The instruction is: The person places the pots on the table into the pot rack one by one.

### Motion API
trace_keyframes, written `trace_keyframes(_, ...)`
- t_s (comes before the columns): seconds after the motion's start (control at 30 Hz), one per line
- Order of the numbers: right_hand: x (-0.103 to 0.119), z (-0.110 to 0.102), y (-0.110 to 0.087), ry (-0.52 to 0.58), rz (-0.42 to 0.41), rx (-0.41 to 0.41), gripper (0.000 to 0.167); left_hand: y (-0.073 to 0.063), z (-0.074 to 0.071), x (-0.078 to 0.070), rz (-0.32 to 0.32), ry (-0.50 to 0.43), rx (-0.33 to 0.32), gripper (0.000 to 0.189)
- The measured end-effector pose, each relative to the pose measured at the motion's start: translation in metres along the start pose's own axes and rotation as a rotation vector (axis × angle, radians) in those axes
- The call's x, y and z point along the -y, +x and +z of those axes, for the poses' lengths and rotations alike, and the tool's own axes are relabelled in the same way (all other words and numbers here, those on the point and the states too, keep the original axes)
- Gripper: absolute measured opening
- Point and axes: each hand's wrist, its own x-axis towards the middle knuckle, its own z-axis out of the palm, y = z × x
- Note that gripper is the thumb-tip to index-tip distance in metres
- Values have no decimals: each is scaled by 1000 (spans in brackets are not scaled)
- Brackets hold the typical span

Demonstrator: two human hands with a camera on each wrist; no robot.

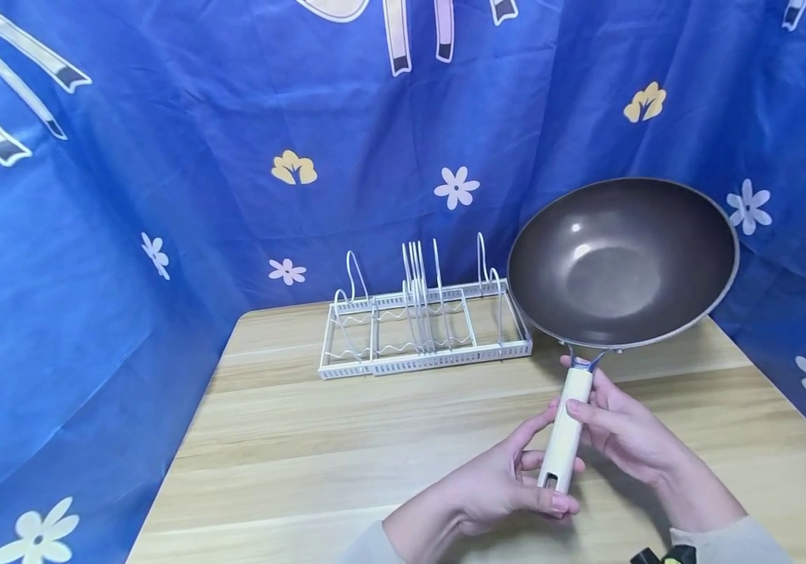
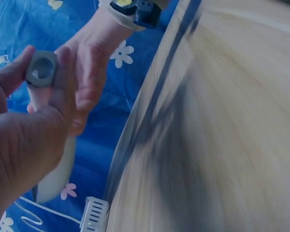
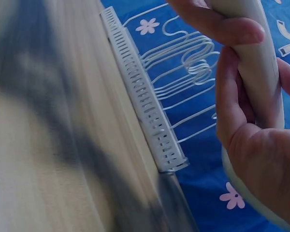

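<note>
A long white metal rack (image 1: 445, 361), built of slotted rails and upright wire loops, is standing on a light wood-grain tabletop (image 1: 304, 454). A blue fabric backdrop (image 1: 374, 157) with printed pale flowers is hanging behind the rack and beyond both of its ends. In the head view, the rim of a round, deep, dark-lined pan (image 1: 621, 270) is overlapping the rear right corner of the rack; whether the two are touching cannot be determined.

The rack's wire loops are forming slots, with several loops standing close together near its middle. The pan is being held above the tabletop at the right of the rack, tilting so that its concave interior is facing the head camera.

Both hands are gripping the pan's straight cream-coloured handle (image 1: 563, 439), forward of the rack's right end. The left hand (image 1: 483, 486) is holding the free end in a narrow grip, its digits lying on opposite sides. The right hand (image 1: 631, 435) is holding the handle nearer the pan, its thumb resting on the upper face.
</note>
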Motion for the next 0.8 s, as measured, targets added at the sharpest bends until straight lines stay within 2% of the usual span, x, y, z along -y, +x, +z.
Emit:
trace_keyframes(0.1, 4, -1, 0, 89, -46, 98, 69, -3, -3, -1, 17, 12, 28, 100)
trace_keyframes(0.23, 11, 0, 3, 171, -104, 153, 66, -5, -6, -2, 44, -1, 71, 102)
trace_keyframes(0.53, 20, 5, 10, 206, -135, 115, 59, -9, -8, -6, 76, -34, 152, 100)
trace_keyframes(0.8, 23, 15, 15, 162, -137, 91, 57, -12, -14, 0, 165, -88, 210, 102)
